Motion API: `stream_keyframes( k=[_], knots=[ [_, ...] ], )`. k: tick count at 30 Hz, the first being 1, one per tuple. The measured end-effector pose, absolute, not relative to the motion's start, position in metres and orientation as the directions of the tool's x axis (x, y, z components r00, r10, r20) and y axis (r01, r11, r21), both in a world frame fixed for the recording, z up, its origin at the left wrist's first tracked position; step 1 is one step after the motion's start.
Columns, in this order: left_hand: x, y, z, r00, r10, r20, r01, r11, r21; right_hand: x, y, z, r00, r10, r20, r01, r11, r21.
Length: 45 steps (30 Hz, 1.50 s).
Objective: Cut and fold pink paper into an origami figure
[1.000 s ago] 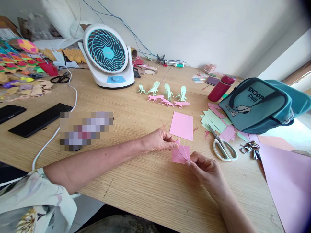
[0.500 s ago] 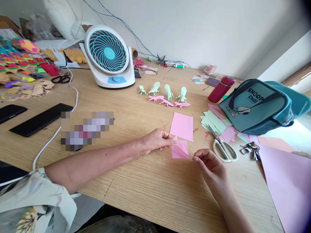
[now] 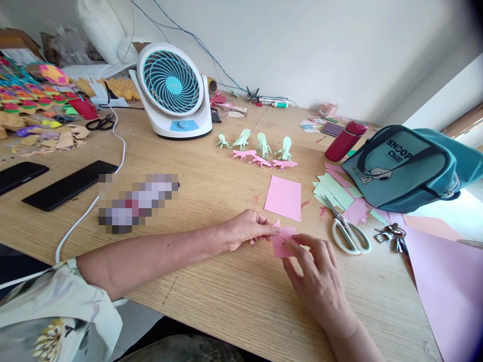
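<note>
My left hand point(image 3: 251, 230) pinches the upper left corner of a small folded pink paper point(image 3: 281, 250) between thumb and fingers. My right hand point(image 3: 317, 269) grips the same paper from its right side, with fingertips on its face and the thumb at its lower edge. Creased flaps show on the paper, partly covered by the fingers. Just beyond it a flat pink sheet point(image 3: 283, 197) lies on the wooden table point(image 3: 211, 281). White-handled scissors point(image 3: 349, 234) rest to the right of my right hand, blades pointing away.
Several green origami insects point(image 3: 263, 145) and pink ones point(image 3: 285, 164) stand behind the flat sheet. Paper scraps point(image 3: 334, 190), a teal bag point(image 3: 400, 168), a red bottle point(image 3: 346, 141) and keys point(image 3: 396, 234) are on the right. A fan point(image 3: 173, 85) and white cable point(image 3: 71, 229) occupy the left.
My right hand has moved left onto the folded paper, which it was apart from before. The paper, held by my left hand, has shifted slightly right and towards me.
</note>
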<state>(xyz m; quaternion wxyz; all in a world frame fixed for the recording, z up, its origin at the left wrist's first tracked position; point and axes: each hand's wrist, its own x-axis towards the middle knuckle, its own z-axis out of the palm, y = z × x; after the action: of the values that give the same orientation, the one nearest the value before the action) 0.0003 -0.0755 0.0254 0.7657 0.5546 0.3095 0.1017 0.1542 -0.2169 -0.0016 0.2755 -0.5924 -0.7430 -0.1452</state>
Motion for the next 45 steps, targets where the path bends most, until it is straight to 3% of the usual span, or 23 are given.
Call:
stream_keyframes(
  k=[7,11,15,19,21,23,25,28,33,38,45],
  knots=[
    [0.000,-0.076,0.030,0.805,0.446,-0.391,0.244,0.353,0.903,0.152,-0.220,0.004,-0.192,0.791,0.581,0.971,0.240,-0.006],
    [-0.001,-0.072,0.026,0.821,0.439,-0.367,0.285,0.243,0.927,0.150,-0.222,0.004,-0.233,0.793,0.564,0.967,0.249,0.050],
    [-0.004,-0.070,0.019,0.850,0.467,-0.246,0.355,-0.163,0.920,0.148,-0.220,0.002,-0.280,0.831,0.480,0.951,0.310,0.017],
    [-0.010,-0.074,0.016,0.842,0.538,-0.030,0.394,-0.577,0.715,0.147,-0.217,0.002,-0.269,0.890,0.368,0.933,0.336,-0.132],
    [-0.013,-0.078,0.016,0.882,0.461,0.097,0.306,-0.717,0.627,0.148,-0.216,0.002,-0.247,0.909,0.337,0.927,0.323,-0.192],
    [-0.016,-0.081,0.015,0.938,0.281,0.201,0.126,-0.819,0.559,0.150,-0.217,0.003,-0.238,0.917,0.319,0.923,0.316,-0.219],
    [-0.019,-0.082,0.014,0.962,0.106,0.253,-0.036,-0.865,0.501,0.151,-0.218,0.003,-0.240,0.921,0.307,0.922,0.315,-0.226],
    [-0.024,-0.082,0.012,0.963,-0.009,0.270,-0.134,-0.883,0.450,0.151,-0.219,0.003,-0.242,0.923,0.300,0.923,0.314,-0.221],
    [-0.023,-0.083,0.008,0.941,-0.026,0.339,-0.180,-0.884,0.431,0.150,-0.220,0.000,-0.229,0.924,0.305,0.915,0.311,-0.256],
    [-0.021,-0.086,0.004,0.920,-0.012,0.392,-0.150,-0.934,0.325,0.148,-0.220,-0.002,-0.191,0.924,0.331,0.892,0.304,-0.334],
    [-0.021,-0.092,0.003,0.918,0.028,0.396,-0.091,-0.957,0.277,0.150,-0.224,-0.001,-0.127,0.952,0.279,0.825,0.258,-0.503]
  ],
)
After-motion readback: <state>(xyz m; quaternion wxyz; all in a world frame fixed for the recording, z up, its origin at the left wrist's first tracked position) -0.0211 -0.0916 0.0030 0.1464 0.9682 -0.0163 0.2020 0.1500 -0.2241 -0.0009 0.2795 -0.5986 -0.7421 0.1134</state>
